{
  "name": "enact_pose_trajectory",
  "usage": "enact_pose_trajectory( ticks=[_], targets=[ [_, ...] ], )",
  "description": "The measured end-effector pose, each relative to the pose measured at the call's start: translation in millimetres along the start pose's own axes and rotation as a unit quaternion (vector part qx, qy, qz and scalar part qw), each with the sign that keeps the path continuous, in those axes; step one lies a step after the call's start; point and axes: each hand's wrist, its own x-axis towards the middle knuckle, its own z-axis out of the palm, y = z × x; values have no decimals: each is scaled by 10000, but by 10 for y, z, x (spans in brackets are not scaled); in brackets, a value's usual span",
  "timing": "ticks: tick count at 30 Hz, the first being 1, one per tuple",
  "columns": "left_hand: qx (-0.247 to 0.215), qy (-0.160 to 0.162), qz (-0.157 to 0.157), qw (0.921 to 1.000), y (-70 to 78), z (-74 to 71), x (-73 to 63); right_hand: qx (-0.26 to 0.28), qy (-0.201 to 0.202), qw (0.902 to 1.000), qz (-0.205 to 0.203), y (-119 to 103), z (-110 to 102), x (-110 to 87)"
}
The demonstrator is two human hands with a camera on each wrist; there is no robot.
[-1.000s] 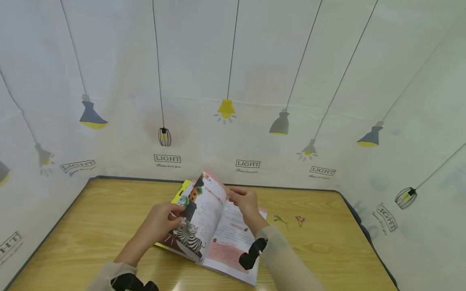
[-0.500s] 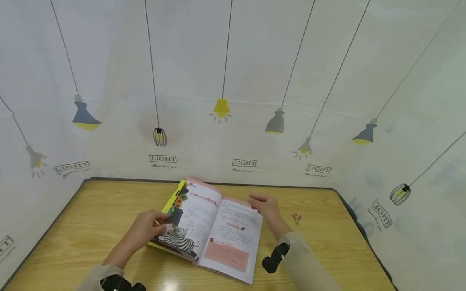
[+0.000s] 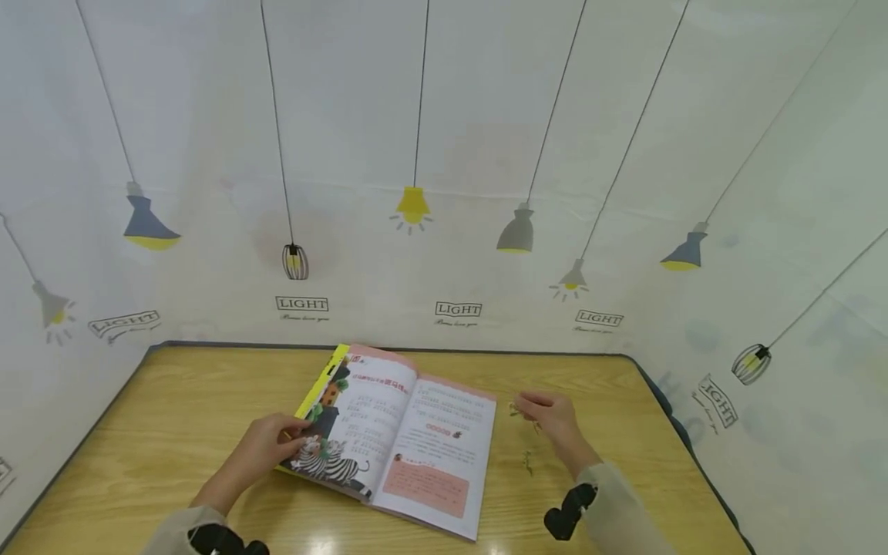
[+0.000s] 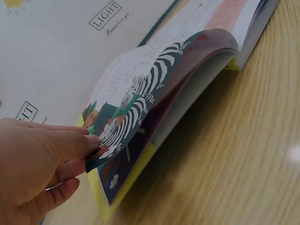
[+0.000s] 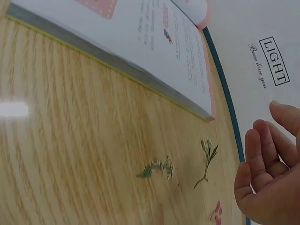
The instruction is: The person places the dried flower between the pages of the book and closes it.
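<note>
Away from the open book (image 3: 391, 443), toward three o'clock, the right hand (image 3: 555, 422) has been moved, and the page that was lifted a second ago has been let down over the left half. At nine o'clock the edge of that zebra page (image 4: 129, 108) is pinched between the thumb and fingers of the left hand (image 3: 264, 447), its corner raised off the cover. By the right hand the thumb is held apart from loosely bent fingers near the green sprig (image 5: 206, 161); whether that is touched cannot be told. At about four o'clock of the book a white-flowered sprig (image 5: 159, 168) is laid on the wooden table (image 3: 208, 401). Pink blossoms (image 5: 218, 213) are partly cut off in the right wrist view. Lamps are printed on the backdrop (image 3: 361, 154) at twelve o'clock.
</note>
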Motion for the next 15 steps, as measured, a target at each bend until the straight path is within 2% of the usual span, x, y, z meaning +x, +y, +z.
enact_pose_trajectory(
  ticks=[5, 9, 15],
  targets=[
    [-11, 60, -10, 10000, -90, 62, 5, -308, -232, 9992, -120, 141, -137, -71],
    [-94, 122, -107, 9998, -151, 127, 4, -523, -387, 9971, -390, 262, -217, -113],
    [-182, 192, -124, 9996, -227, 217, 6, -1013, -40, 9944, -283, 432, -241, -173]
  ],
)
